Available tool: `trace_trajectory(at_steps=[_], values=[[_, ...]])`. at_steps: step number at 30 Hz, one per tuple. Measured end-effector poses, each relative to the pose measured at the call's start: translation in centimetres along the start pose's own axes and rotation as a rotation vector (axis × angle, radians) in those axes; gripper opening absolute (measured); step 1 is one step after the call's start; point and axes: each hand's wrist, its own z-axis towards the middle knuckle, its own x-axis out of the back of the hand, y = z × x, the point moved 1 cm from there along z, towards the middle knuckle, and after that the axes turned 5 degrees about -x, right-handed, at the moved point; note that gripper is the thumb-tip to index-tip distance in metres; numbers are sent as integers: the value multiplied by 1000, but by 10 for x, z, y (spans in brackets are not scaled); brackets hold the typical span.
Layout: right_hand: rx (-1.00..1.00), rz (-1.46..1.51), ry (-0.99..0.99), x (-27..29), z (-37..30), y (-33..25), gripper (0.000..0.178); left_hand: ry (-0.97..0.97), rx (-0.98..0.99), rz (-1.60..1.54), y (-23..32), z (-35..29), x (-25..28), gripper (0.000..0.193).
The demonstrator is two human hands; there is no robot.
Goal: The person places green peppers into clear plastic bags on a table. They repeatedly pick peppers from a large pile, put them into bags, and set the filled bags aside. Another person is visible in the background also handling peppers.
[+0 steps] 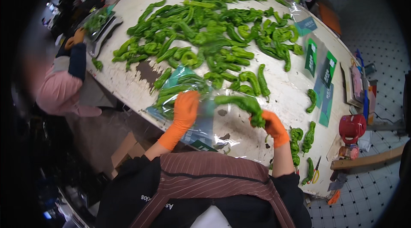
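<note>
My left hand (186,107), in an orange glove, is closed on the edge of a clear plastic bag (171,78) with several long green peppers inside. The bag lies on the table's near edge. In my right hand (275,128), also gloved in orange, is a curled green pepper (239,102), pointing left toward the bag's opening. My right fingertips are partly hidden behind that pepper. Beyond both hands spreads a large heap of green peppers (197,27). Flat printed bags (200,131) lie under and beside my left hand.
Scissors (316,172) and a few loose peppers (308,137) lie near right. More printed bags (326,72) rest along the right edge, near a red mug (352,128). Co-workers stand at the left and far right; a scale (102,35) holds a filled bag at left.
</note>
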Motion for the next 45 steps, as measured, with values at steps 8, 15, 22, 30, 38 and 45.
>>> trace_trajectory(at_steps=[8, 15, 22, 30, 38, 45], values=[[-121, -82, 196, -69, 29, 80, 34, 36, 38, -86, 47, -17, 13, 26], [338, -601, 61, -140, 140, 62, 39, 123, -35, -70, 46, -11, 25, 23], [614, -847, 323, -147, 201, 80, 63, 88, -26, -155, 41, -21, 11, 20], [256, -820, 229, -111, 105, 25, 41, 95, 104, -196, -2, -16, 4, 20], [642, -1068, 938, 74, 175, -106, 44, 74, 78, -189, -2, -7, -3, 20], [389, -1363, 1123, 99, 257, -116, 74, 81, 79, -226, -4, -7, -4, 19]])
